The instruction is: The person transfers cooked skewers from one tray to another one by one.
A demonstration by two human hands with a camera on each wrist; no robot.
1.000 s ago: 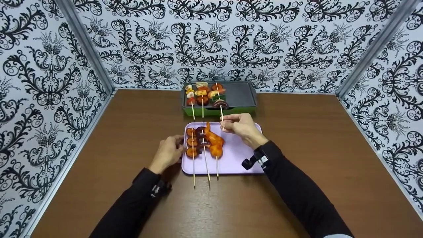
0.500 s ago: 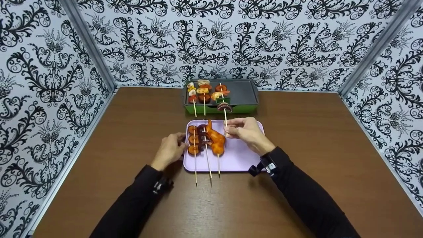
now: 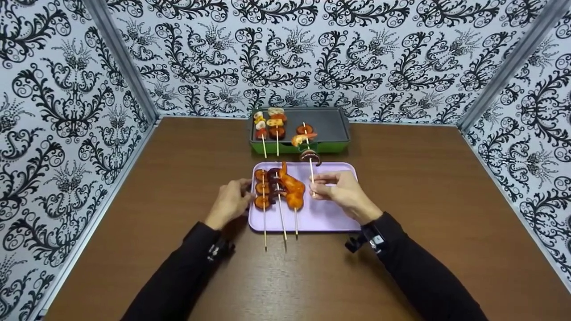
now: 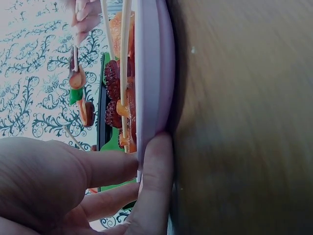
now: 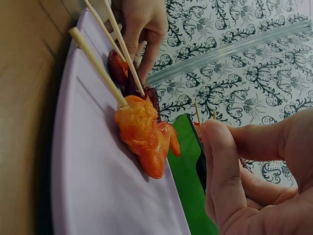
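right hand pinches the stick of a mixed-food wooden skewer, just drawn back to above the far edge of the lilac rectangular tray, so likely free of the dark-topped green grill; left hand pinches the tray's left edge.

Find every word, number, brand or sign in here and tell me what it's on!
There are none I can read in any of the views.
Small pale patches on the dark wrist gear: too small to tell if anything is written there.
Walls: black swirly patterns, not letters.
Tray, held skewer and green grill: no writing that I can see.
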